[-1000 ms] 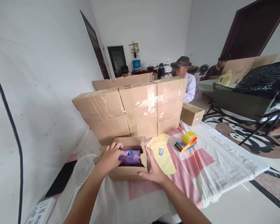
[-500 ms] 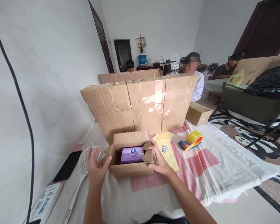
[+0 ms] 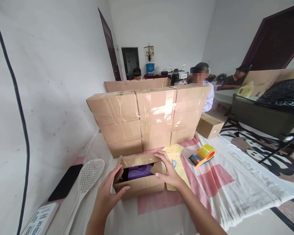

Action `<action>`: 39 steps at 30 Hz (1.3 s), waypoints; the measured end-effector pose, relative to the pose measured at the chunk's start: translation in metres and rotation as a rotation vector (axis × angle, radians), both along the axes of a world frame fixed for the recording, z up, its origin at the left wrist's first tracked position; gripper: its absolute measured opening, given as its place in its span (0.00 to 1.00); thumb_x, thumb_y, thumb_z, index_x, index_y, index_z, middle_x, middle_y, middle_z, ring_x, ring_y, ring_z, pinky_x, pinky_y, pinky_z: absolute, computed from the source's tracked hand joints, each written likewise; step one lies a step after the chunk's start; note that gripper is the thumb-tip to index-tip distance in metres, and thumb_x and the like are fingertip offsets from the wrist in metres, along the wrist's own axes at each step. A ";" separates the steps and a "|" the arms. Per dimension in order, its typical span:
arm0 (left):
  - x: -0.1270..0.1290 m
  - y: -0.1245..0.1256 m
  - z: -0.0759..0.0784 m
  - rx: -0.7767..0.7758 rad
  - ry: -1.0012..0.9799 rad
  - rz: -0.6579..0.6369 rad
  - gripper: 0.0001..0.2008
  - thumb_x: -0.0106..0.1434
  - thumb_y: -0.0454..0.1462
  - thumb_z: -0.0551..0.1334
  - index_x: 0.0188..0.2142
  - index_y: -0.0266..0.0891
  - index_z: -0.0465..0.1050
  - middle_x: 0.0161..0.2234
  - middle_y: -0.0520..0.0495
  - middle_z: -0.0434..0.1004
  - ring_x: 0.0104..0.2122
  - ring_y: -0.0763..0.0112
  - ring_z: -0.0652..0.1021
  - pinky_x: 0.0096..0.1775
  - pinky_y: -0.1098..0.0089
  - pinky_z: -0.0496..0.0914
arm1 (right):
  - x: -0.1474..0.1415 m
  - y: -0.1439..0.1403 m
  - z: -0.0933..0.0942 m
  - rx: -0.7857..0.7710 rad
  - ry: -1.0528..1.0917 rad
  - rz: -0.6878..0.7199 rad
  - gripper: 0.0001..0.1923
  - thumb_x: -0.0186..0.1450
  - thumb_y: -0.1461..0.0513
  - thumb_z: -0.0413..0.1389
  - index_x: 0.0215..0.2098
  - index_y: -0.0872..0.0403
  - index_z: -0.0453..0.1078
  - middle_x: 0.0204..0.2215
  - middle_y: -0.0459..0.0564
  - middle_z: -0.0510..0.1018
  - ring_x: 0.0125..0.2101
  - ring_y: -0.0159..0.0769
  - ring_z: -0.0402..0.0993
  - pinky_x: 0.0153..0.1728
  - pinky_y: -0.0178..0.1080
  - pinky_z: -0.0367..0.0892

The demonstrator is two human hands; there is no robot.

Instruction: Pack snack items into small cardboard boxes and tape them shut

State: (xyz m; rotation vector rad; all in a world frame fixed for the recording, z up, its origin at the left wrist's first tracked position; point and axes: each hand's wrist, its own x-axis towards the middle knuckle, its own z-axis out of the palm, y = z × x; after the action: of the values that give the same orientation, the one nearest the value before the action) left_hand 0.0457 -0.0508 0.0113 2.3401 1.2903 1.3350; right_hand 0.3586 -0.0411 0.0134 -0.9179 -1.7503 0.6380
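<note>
An open cardboard box [image 3: 139, 189] stands in front of me with a purple plastic pack [image 3: 139, 171] inside. Its back flap [image 3: 139, 160] leans inward above the pack, and the right flap is bent in. At the left end, my left hand [image 3: 109, 191] curves round the corner, fingertips at the left flap and thumb against the front face. My right hand [image 3: 169, 171] grips the right end, its fingers over the back flap and its thumb near the creased right flap. Part of the pack is hidden by the flaps.
Stacked taped cartons [image 3: 156, 117] form a wall behind the box. A tape dispenser [image 3: 203, 155] and yellow paper [image 3: 177, 166] lie to the right. On the left are a white slotted skimmer [image 3: 90, 174], a black flat object [image 3: 66, 182] and a white printed box [image 3: 40, 220]. People sit further back.
The back flap has tipped from upright to leaning inward. My left hand has moved to the box's left front corner, and my right fingers now lie over the back flap. The view has shifted slightly.
</note>
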 end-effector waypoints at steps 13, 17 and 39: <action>0.019 -0.003 0.009 0.212 0.164 -0.117 0.11 0.65 0.37 0.66 0.47 0.48 0.75 0.41 0.47 0.83 0.45 0.58 0.81 0.48 0.56 0.74 | 0.013 0.009 0.045 -0.153 -0.166 0.107 0.32 0.58 0.68 0.57 0.60 0.47 0.67 0.62 0.52 0.68 0.62 0.46 0.66 0.62 0.51 0.63; 0.021 -0.011 0.004 0.282 0.034 -0.068 0.11 0.64 0.32 0.66 0.45 0.46 0.75 0.43 0.45 0.79 0.48 0.58 0.79 0.51 0.54 0.75 | 0.016 0.022 0.055 -0.205 -0.223 0.116 0.22 0.63 0.63 0.58 0.56 0.48 0.73 0.56 0.52 0.75 0.49 0.44 0.76 0.39 0.40 0.73; 0.004 -0.020 0.014 0.403 0.502 0.102 0.31 0.59 0.50 0.70 0.59 0.46 0.68 0.56 0.35 0.73 0.57 0.48 0.73 0.63 0.46 0.57 | 0.013 -0.006 0.025 -0.119 -0.036 0.098 0.16 0.74 0.56 0.53 0.56 0.46 0.76 0.57 0.54 0.75 0.60 0.43 0.68 0.61 0.49 0.64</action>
State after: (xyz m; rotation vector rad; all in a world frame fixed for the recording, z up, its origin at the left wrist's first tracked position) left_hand 0.0495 -0.0710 0.0255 3.0760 1.3787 1.1616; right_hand 0.3713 -0.0472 0.0389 -0.9344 -1.8133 0.8012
